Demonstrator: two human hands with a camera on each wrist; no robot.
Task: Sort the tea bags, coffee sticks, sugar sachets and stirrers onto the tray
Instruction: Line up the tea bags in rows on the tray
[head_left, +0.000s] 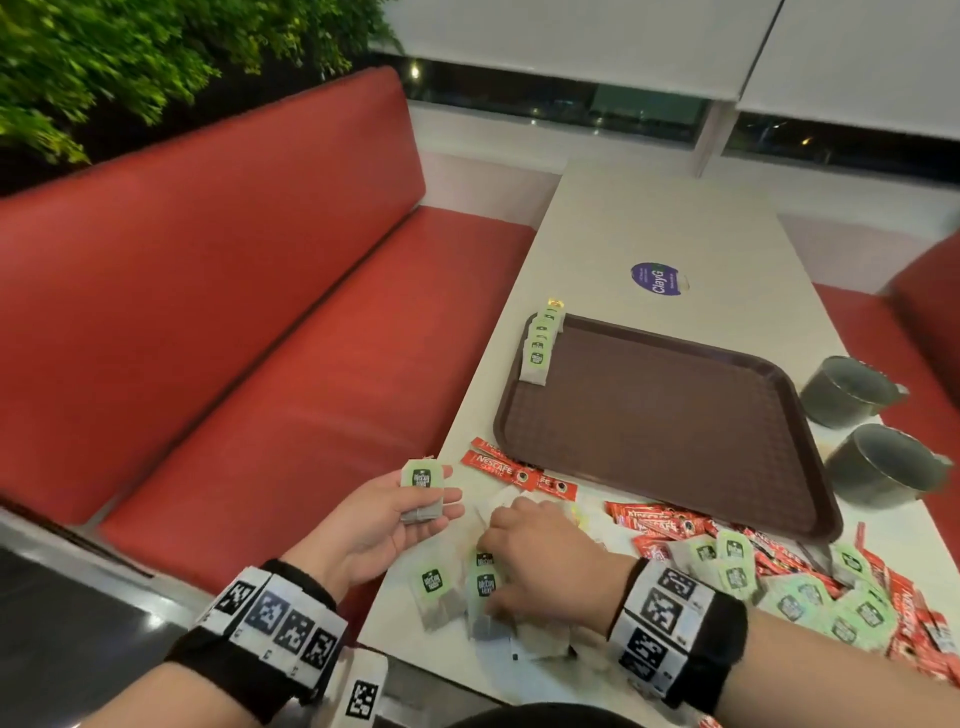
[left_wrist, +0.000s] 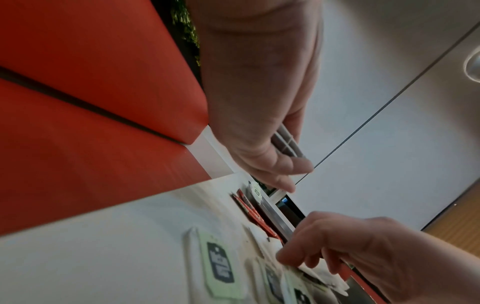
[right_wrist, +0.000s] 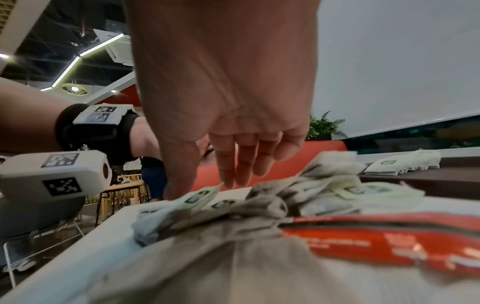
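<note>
My left hand (head_left: 431, 499) is palm-up off the table's left edge and grips a small stack of green-tagged tea bags (head_left: 423, 491), seen edge-on in the left wrist view as stacked tea bags (left_wrist: 285, 142). My right hand (head_left: 493, 566) reaches down onto loose tea bags (head_left: 434, 587) at the table's near edge. Its thumb and fingertips (right_wrist: 231, 181) pinch the tag of one tea bag (right_wrist: 197, 197). The brown tray (head_left: 675, 415) lies further back, with a row of tea bags (head_left: 539, 348) leaning along its far left rim. Red coffee sticks (head_left: 514, 470) lie between the tray and my hands.
A mixed heap of tea bags (head_left: 810, 597) and coffee sticks (head_left: 670, 525) covers the table to the right of my right wrist. Two metal cups (head_left: 844, 389) (head_left: 883, 465) stand right of the tray. A red bench (head_left: 260, 312) runs along the left. A purple sticker (head_left: 655, 279) lies behind the tray.
</note>
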